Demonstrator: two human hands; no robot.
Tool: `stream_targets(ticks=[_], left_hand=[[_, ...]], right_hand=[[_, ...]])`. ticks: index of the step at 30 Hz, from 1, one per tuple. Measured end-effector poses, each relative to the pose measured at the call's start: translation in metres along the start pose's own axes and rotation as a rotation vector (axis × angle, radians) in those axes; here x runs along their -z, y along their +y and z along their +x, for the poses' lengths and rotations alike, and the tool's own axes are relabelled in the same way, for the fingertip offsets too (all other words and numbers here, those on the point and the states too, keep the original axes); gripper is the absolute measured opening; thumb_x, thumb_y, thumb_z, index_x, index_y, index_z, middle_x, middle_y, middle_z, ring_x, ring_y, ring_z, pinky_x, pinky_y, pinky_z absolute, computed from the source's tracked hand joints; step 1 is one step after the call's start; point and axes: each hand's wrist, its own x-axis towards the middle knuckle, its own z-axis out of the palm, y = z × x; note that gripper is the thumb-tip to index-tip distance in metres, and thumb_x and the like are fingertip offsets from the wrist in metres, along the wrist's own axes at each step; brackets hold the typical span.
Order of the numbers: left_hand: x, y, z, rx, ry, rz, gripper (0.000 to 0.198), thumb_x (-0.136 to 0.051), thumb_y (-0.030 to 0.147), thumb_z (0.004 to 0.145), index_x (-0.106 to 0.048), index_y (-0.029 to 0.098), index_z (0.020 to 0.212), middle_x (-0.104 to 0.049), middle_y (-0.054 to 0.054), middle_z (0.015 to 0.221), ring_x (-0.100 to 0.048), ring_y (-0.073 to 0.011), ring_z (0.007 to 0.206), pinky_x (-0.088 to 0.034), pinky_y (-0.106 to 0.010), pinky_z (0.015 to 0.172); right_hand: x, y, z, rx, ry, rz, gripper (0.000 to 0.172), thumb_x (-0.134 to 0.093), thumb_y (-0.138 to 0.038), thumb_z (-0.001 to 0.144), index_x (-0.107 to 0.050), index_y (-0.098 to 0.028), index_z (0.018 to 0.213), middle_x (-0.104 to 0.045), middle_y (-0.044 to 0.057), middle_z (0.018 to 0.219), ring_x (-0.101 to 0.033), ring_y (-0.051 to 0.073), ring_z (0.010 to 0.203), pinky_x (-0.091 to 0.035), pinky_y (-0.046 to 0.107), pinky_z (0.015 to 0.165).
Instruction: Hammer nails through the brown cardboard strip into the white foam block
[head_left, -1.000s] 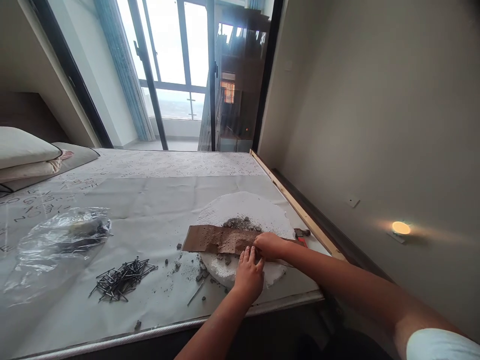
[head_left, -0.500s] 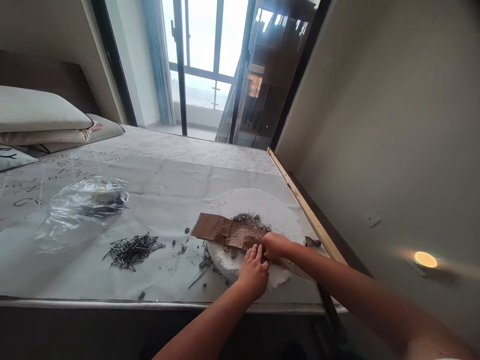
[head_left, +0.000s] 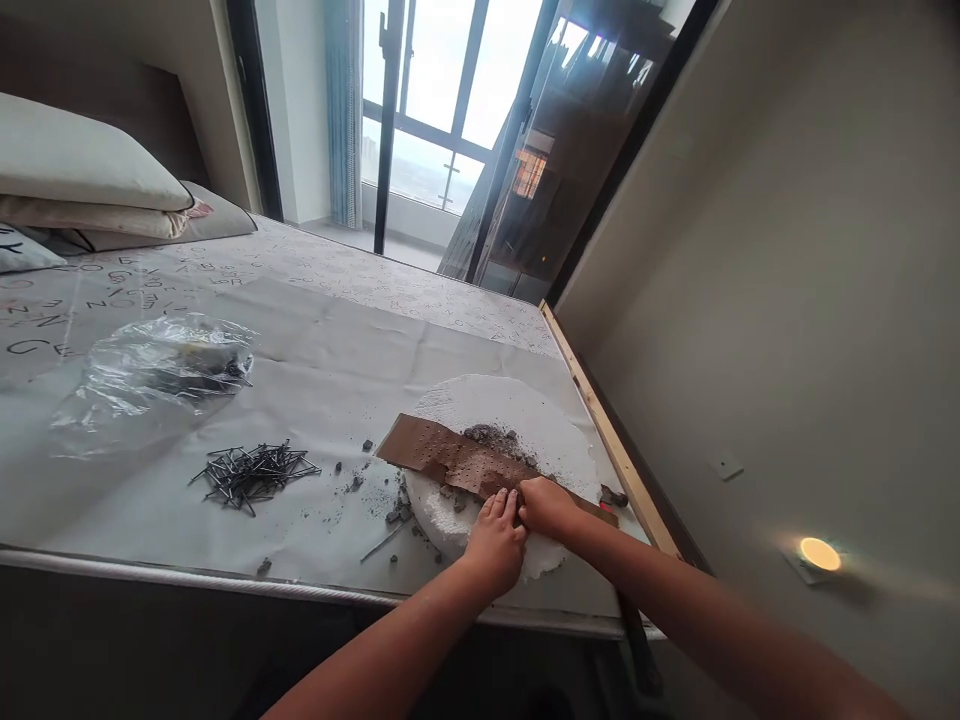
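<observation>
A brown cardboard strip point(head_left: 424, 447), dotted with small holes and torn along its near edge, lies across a round white foam slab point(head_left: 517, 400). My left hand point(head_left: 496, 540) presses its fingers together on the strip's near edge, thumb hidden. Right beside it, my right hand point(head_left: 549, 508) is closed on the strip, touching the left fingertips. Whatever else may be inside that fist is hidden. Grey crumbled rubble point(head_left: 491, 437) lies on the foam behind the strip. More grey bits point(head_left: 401, 505) are scattered at the slab's left, near a single nail point(head_left: 382, 543).
A pile of nails point(head_left: 255, 475) lies left on the grey sheet point(head_left: 330, 350) covering the bed. Behind it sits a clear plastic bag point(head_left: 150, 380) with dark contents. A wooden rail point(head_left: 615, 430) runs along the right. A dark handle point(head_left: 637, 640) sticks over the front edge.
The camera view has tilted and shifted a little. Both hands stay together on the strip, and the strip's right end shows more behind my right forearm.
</observation>
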Motion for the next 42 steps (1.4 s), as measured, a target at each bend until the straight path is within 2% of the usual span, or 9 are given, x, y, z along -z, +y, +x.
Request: stream_targets(ticks=[4,8,13,20,26,29,33,37,42], left_hand=[[0.002,0.001,0.0,0.016,-0.022,-0.049,0.046,-0.047,0.027,0.079,-0.051,0.016,0.124,-0.023,-0.013,0.146,-0.019,-0.0323,0.133,-0.018,-0.048,0.107],[0.006,0.002,0.001,0.023,-0.062,-0.065,0.049,-0.046,0.027,0.079,-0.048,0.016,0.127,-0.023,-0.013,0.146,-0.018,-0.0324,0.133,-0.018,-0.048,0.107],[0.01,0.003,0.001,0.026,-0.062,-0.064,0.045,-0.044,0.026,0.08,-0.052,0.014,0.123,-0.023,-0.015,0.145,-0.02,-0.0324,0.133,-0.018,-0.047,0.107],[0.012,0.004,0.002,0.037,-0.045,-0.045,0.043,-0.042,0.026,0.081,-0.055,0.013,0.12,-0.028,-0.016,0.143,-0.023,-0.0311,0.132,-0.019,-0.044,0.107],[0.007,0.002,0.002,0.038,-0.023,-0.064,0.047,-0.044,0.028,0.081,-0.05,0.012,0.125,-0.032,-0.017,0.141,-0.023,-0.0316,0.132,-0.02,-0.046,0.107],[0.006,0.002,0.002,0.04,-0.032,-0.072,0.045,-0.045,0.027,0.08,-0.054,0.012,0.121,-0.031,-0.018,0.142,-0.022,-0.0323,0.132,-0.019,-0.045,0.107],[0.005,0.002,0.001,0.033,-0.035,-0.076,0.039,-0.047,0.027,0.079,-0.06,0.014,0.113,-0.026,-0.015,0.145,-0.02,-0.0323,0.133,-0.018,-0.045,0.108],[0.003,0.0,0.001,0.03,-0.034,-0.081,0.041,-0.047,0.028,0.079,-0.057,0.017,0.117,-0.024,-0.011,0.146,-0.018,-0.0315,0.134,-0.018,-0.048,0.107],[0.0,-0.001,0.002,0.022,-0.029,-0.075,0.041,-0.049,0.028,0.076,-0.059,0.015,0.115,-0.024,-0.012,0.146,-0.02,-0.0318,0.133,-0.018,-0.046,0.107]], right_hand=[[-0.009,0.016,-0.007,0.209,0.074,-0.111,0.02,-0.047,-0.013,0.08,-0.064,-0.016,0.09,-0.067,0.009,0.093,-0.063,0.018,0.082,-0.043,0.024,0.066],[-0.019,0.025,-0.011,0.369,0.105,-0.213,0.019,-0.047,-0.014,0.083,-0.061,-0.015,0.097,-0.065,0.01,0.096,-0.061,0.02,0.082,-0.045,0.027,0.067],[-0.024,0.028,-0.005,0.467,0.139,-0.294,0.02,-0.047,-0.012,0.082,-0.06,-0.012,0.098,-0.065,0.012,0.095,-0.061,0.022,0.082,-0.046,0.03,0.065],[-0.015,0.023,0.004,0.538,0.122,-0.328,0.019,-0.051,-0.01,0.078,-0.062,-0.009,0.093,-0.066,0.013,0.091,-0.062,0.022,0.08,-0.046,0.029,0.066],[-0.005,0.014,0.006,0.502,0.069,-0.303,0.02,-0.05,-0.008,0.076,-0.065,-0.009,0.089,-0.068,0.014,0.089,-0.063,0.021,0.08,-0.045,0.027,0.069],[-0.002,0.012,0.007,0.443,0.043,-0.269,0.021,-0.05,-0.01,0.075,-0.067,-0.01,0.087,-0.069,0.013,0.088,-0.063,0.022,0.079,-0.045,0.027,0.068],[0.002,0.011,0.01,0.309,-0.008,-0.216,0.019,-0.054,-0.016,0.071,-0.07,-0.012,0.08,-0.071,0.013,0.081,-0.064,0.023,0.074,-0.045,0.026,0.064],[0.007,0.006,0.013,0.163,-0.06,-0.163,0.019,-0.055,-0.018,0.068,-0.072,-0.012,0.074,-0.071,0.014,0.076,-0.064,0.023,0.069,-0.044,0.024,0.057],[0.004,0.002,0.017,0.029,-0.092,-0.093,0.024,-0.054,-0.021,0.069,-0.072,-0.012,0.083,-0.071,0.015,0.082,-0.065,0.023,0.072,-0.043,0.024,0.055]])
